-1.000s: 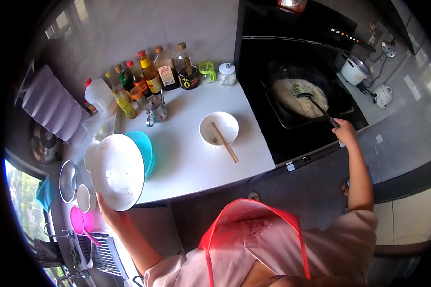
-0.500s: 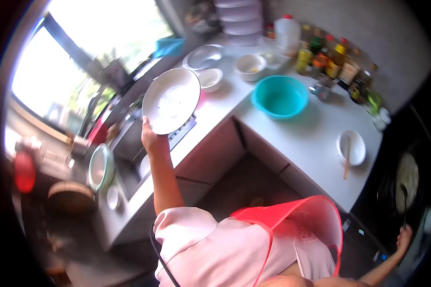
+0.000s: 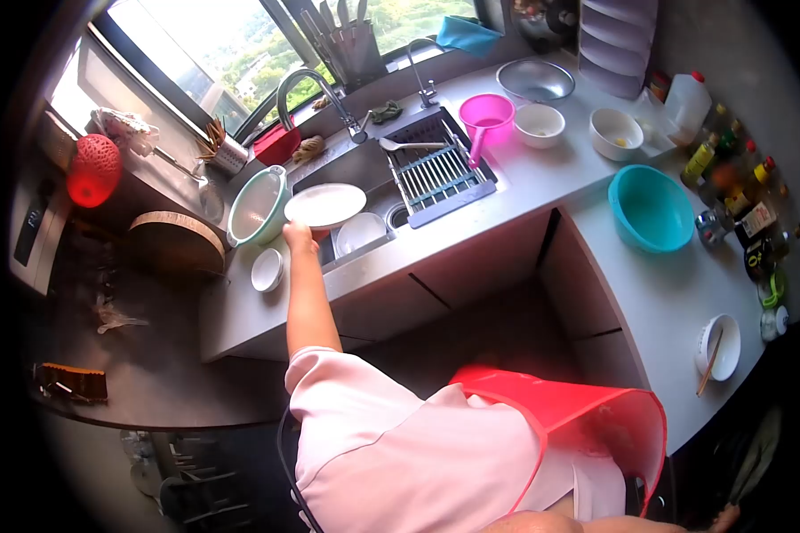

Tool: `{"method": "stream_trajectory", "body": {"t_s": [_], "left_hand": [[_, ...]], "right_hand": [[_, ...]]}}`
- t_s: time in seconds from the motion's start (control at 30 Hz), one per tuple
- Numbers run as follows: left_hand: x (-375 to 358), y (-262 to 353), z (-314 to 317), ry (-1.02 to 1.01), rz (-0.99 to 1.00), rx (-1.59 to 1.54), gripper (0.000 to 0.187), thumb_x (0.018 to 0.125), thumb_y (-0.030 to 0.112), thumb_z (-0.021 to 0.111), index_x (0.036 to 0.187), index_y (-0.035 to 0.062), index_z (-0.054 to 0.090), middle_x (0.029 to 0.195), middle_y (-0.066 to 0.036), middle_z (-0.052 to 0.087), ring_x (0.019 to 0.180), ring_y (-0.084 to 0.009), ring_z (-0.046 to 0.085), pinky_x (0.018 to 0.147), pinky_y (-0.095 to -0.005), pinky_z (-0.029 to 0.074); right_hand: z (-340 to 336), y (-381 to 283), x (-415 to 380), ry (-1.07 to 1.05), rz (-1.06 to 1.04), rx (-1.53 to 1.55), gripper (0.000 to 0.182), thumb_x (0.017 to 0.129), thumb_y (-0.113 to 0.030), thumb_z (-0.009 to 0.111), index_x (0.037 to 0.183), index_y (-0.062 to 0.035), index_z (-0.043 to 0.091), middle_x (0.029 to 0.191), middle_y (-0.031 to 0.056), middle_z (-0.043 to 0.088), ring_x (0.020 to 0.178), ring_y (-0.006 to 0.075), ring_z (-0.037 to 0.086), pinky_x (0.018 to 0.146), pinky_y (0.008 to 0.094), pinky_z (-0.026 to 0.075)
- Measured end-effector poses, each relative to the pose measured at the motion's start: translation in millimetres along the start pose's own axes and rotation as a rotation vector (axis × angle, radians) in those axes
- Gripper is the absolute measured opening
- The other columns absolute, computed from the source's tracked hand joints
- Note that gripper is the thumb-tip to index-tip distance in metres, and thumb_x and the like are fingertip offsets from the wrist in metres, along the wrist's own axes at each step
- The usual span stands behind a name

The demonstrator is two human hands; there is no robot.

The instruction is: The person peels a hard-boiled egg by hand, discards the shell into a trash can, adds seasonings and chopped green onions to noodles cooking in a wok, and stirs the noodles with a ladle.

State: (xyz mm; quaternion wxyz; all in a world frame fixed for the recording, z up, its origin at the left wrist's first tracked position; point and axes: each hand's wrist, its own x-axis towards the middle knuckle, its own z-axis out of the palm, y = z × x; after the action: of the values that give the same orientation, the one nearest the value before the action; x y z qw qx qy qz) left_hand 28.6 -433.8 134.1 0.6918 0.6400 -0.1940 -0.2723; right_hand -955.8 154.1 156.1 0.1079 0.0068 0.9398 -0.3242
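Observation:
My left hand (image 3: 300, 238) grips the near edge of a white plate (image 3: 325, 205), held above the left part of the steel sink (image 3: 351, 171). Below it, another white dish (image 3: 362, 233) lies in the sink. A mint-green basin (image 3: 235, 229) stands just left of the plate, with small white bowls (image 3: 267, 270) in front of it. At the dim lower right edge, my right hand (image 3: 727, 519) is partly cut off, its fingers curled beside the dark stove. The spatula it held earlier is hard to make out now; a pale patch of food (image 3: 761, 453) shows beyond the hand.
A drying rack (image 3: 436, 178) spans the sink, beside a pink dipper (image 3: 487, 115). White bowls (image 3: 540, 126), a teal basin (image 3: 627, 224) and several bottles (image 3: 756, 218) line the counter. A bowl with chopsticks (image 3: 727, 348) sits near the stove. A knife block (image 3: 356, 53) stands behind the faucet.
My view has swung left. My left hand has carried the plate left over the sink and tipped it flatter. My right hand has slipped toward the bottom edge of view.

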Motion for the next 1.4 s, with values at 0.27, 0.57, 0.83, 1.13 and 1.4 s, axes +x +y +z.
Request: {"method": "stream_trajectory", "body": {"t_s": [0.27, 0.57, 0.83, 1.13, 1.4], "left_hand": [[163.5, -182.7, -45.2, -0.227, -0.576, -0.341, 0.043, 0.083, 0.025, 0.042, 0.117, 0.0002, 0.049, 0.114, -0.018, 0.056, 0.087, -0.0368, 0.062, 0.070, -0.0598, 0.050], [147.8, -220.2, 48.4, -0.541, -0.476, 0.700, 0.039, 0.085, 0.026, 0.037, 0.114, 0.0077, 0.055, 0.106, -0.016, 0.060, 0.083, -0.0332, 0.063, 0.051, -0.0430, 0.051], [114.5, -208.5, 159.9, -0.456, -0.141, 0.819, 0.036, 0.085, 0.024, 0.041, 0.114, 0.0074, 0.055, 0.104, -0.014, 0.061, 0.084, -0.0304, 0.062, 0.057, -0.0395, 0.051], [36.6, -85.4, 194.3, -0.244, 0.289, 0.471, 0.033, 0.086, 0.022, 0.045, 0.114, 0.0071, 0.055, 0.102, -0.012, 0.061, 0.085, -0.0272, 0.061, 0.063, -0.0357, 0.050], [-95.3, 14.0, 235.9, -0.549, 0.339, 0.046, 0.031, 0.086, 0.019, 0.048, 0.114, 0.0068, 0.055, 0.100, -0.010, 0.061, 0.087, -0.0244, 0.060, 0.068, -0.0323, 0.050]], "right_hand": [[38.4, 53.4, -6.0, 0.198, -0.436, 0.602, 0.021, 0.078, -0.024, 0.059, 0.093, -0.0113, 0.054, 0.075, -0.0003, 0.052, 0.065, 0.0103, 0.047, 0.058, 0.0245, 0.041], [60.5, -16.4, -116.9, 0.235, -0.067, 0.781, 0.038, 0.073, -0.015, 0.068, 0.109, -0.0084, 0.058, 0.067, 0.0005, 0.053, 0.053, 0.0092, 0.048, 0.044, 0.0206, 0.036], [58.8, -79.9, -195.4, 0.434, 0.234, 0.606, 0.037, 0.075, -0.007, 0.062, 0.110, -0.0046, 0.052, 0.061, 0.0036, 0.051, 0.042, 0.0101, 0.040, 0.036, 0.0243, 0.030], [44.8, -47.6, -130.2, 0.353, 0.121, 0.349, 0.040, 0.071, -0.004, 0.064, 0.110, 0.0009, 0.054, 0.080, 0.0112, 0.061, 0.061, 0.0182, 0.057, 0.046, 0.0310, 0.043], [28.9, -39.8, -68.8, 0.390, -0.032, -0.156, 0.042, 0.076, -0.022, 0.064, 0.115, -0.0078, 0.057, 0.118, 0.0141, 0.056, 0.110, 0.0286, 0.052, 0.090, 0.0363, 0.042]]}}
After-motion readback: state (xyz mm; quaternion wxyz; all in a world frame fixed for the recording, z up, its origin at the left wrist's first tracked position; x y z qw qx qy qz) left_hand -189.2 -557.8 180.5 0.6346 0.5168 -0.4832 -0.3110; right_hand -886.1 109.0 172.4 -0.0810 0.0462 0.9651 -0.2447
